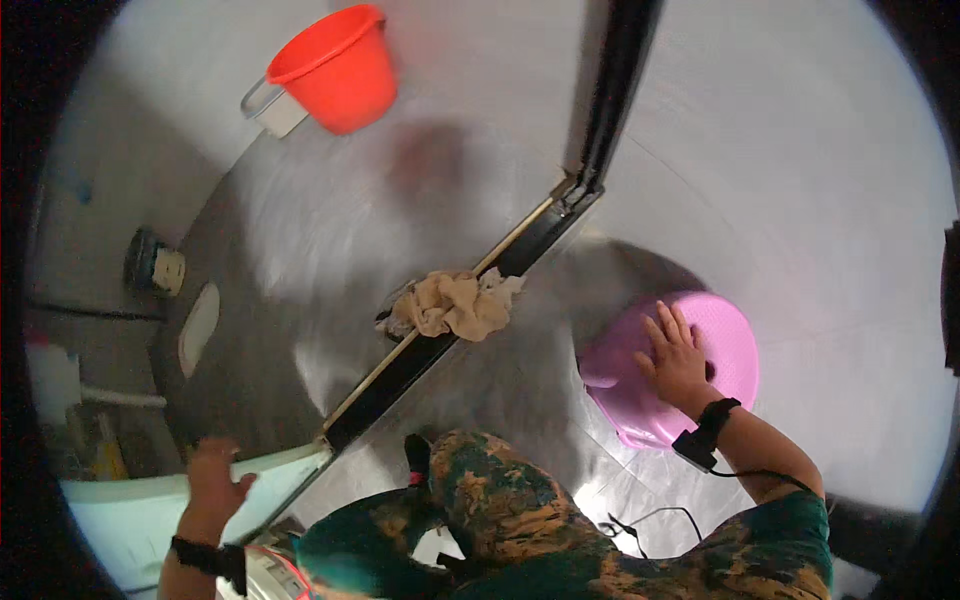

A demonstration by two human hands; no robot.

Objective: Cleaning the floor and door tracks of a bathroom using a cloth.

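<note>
My right hand (676, 360) rests with spread fingers on the top of a pink plastic stool (727, 330) at the right. At the lower left, my left hand (214, 480) is raised with its fingers apart beside a pale glass panel (135, 499), holding nothing; whether it touches the panel I cannot tell. Between my hands a crumpled beige cloth (457, 304), with whitish and grey cloth at its sides, lies over the dark door sill (397, 386).
A red plastic bucket (345, 75) stands at the upper left beside a metal-handled container (279, 112). A dark upright frame (619, 82) meets the sill. A white oval object (199, 330) lies at the left, near a dark jar-like object (154, 262). A thin cable (667, 511) lies on the floor below.
</note>
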